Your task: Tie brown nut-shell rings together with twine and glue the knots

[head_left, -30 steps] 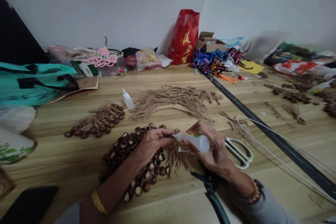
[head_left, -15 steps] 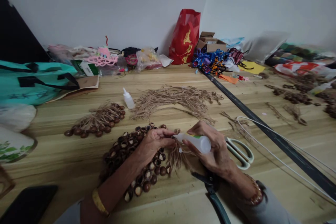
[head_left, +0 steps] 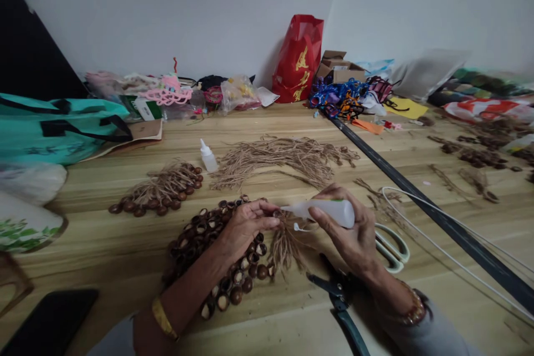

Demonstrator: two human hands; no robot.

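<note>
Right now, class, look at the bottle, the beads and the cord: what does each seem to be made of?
The bottle looks like soft plastic, milky, translucent and matte. The beads look like polished brown nutshell or wood, with pale cut ends. The cord looks like matte natural fibre, perhaps jute, frayed at its ends.

**Glossy beads, rough twine, pale varnished wood**

We see a squeeze bottle of translucent, matt white plastic, and a desk of smooth, lightly varnished wood planks. The brown beads have a glossy, polished skin with matt tan cut faces, while the twine looks dry, hairy and rough. The scissors have smooth white plastic handles, and the pliers have dark, faintly shiny ones. The red bag is shiny plastic, the teal bag matt cloth, and the box plain brown cardboard.
</note>
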